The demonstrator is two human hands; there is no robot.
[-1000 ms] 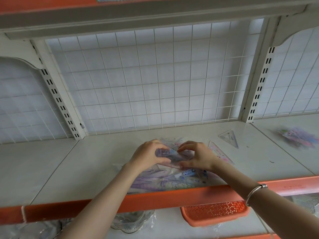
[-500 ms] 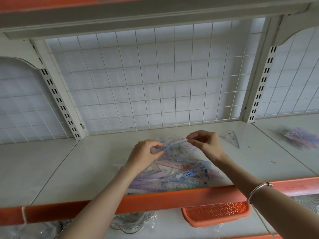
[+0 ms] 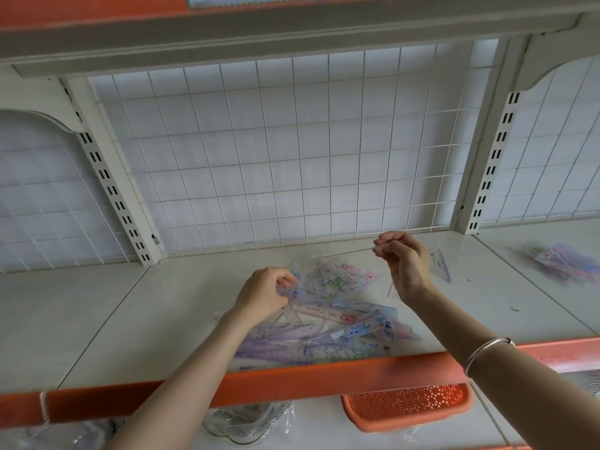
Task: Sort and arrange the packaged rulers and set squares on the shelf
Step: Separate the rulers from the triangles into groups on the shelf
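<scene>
A loose pile of clear-wrapped pastel plastic rulers and set squares point(image 3: 328, 323) lay mid-bay on the glossy white shelf point(image 3: 130, 319), against its orange front lip. The left hand point(image 3: 264, 293) pinched one crinkled clear packet point(image 3: 299, 282) at the pile's left edge. The right hand point(image 3: 402, 264), raised, pinched a thin clear piece point(image 3: 350, 252), kind indiscernible. A white wire grid panel point(image 3: 292, 157) backed the bay.

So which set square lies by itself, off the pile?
The clear triangle at the back, just right of the right hand; the rest sit in the pile.
</scene>
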